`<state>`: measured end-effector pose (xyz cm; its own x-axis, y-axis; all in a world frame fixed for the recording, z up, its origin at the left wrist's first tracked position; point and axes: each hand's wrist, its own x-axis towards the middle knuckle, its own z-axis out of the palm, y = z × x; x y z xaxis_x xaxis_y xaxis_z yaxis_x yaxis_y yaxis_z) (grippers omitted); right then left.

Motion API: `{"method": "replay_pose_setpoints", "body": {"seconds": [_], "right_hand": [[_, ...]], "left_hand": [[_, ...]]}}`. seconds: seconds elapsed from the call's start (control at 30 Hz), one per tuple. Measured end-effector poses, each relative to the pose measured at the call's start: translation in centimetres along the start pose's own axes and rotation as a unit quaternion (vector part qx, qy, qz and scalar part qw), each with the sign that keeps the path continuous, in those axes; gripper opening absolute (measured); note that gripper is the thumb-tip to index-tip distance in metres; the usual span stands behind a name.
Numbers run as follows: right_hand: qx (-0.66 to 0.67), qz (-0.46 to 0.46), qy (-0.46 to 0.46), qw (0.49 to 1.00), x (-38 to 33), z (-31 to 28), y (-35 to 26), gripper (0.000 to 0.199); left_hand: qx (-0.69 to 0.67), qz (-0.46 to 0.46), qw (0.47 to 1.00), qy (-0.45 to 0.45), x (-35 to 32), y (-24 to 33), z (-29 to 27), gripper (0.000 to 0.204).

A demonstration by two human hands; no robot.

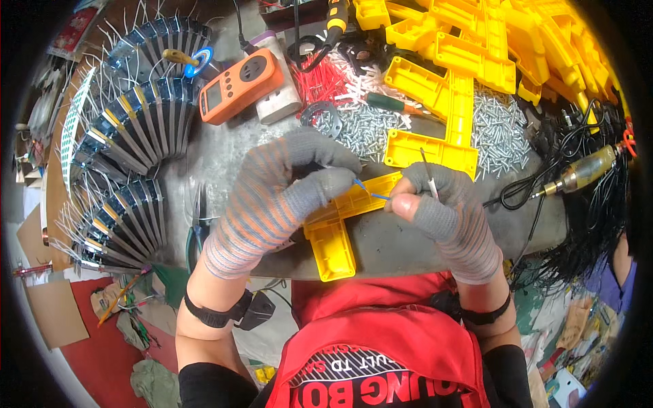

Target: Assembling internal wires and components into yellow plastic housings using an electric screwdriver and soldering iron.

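The left hand [289, 187], in a grey glove striped with orange, is closed over a yellow plastic part [340, 224] that lies on the worktop [408, 241] at its near edge, thumb and fingers pinched at the end of a thin blue wire [371, 192]. The right hand [442, 211], gloved the same way with bare fingertips, is pinched on the other end of that wire just to the right, and a thin white stick [428, 175] stands up between its fingers. The wire runs between the two hands, right above the yellow part, so it looks to be mid-fitting and not yet seated; whether its end is already in the part I cannot tell.

Beyond the hands lies another yellow part [435, 129], and further back a large heap of yellow parts [503, 41], which suggests many pieces are waiting. Loose screws [500, 132] are spread beyond the right hand, with red and white wire pieces [330, 78] behind the left hand. To the far right rests an electric screwdriver [585, 170] on its black cord, untouched. Beyond the left hand sits an orange meter [238, 85], and to the left, fanned rows of small blue components [129, 136] with wire legs fill the worktop.
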<state>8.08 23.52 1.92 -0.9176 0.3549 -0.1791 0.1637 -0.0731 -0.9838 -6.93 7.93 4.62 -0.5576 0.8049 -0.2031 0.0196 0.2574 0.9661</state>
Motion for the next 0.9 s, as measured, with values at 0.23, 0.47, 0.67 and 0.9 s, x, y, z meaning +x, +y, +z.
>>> {"method": "replay_pose_setpoints", "body": {"seconds": [0.23,0.47,0.67,0.9], "right_hand": [[-0.031,-0.005,-0.017,0.999,-0.01,-0.09,-0.81,0.017],[-0.035,-0.026,-0.015,0.999,0.11,0.07,-0.15,0.017],[-0.012,0.0,-0.027,1.0,0.0,-0.12,-0.17,0.017],[-0.01,-0.011,-0.04,0.999,0.01,0.0,0.02,0.017]], "left_hand": [[-0.041,0.003,0.999,0.001,-0.29,0.04,-0.5,0.022],[-0.079,0.015,0.997,0.011,-0.09,0.02,-0.31,0.021],[-0.064,-0.001,0.998,0.014,-0.41,0.24,-0.41,0.021],[-0.048,0.022,0.999,0.007,-0.63,-0.2,-0.41,0.019]]}}
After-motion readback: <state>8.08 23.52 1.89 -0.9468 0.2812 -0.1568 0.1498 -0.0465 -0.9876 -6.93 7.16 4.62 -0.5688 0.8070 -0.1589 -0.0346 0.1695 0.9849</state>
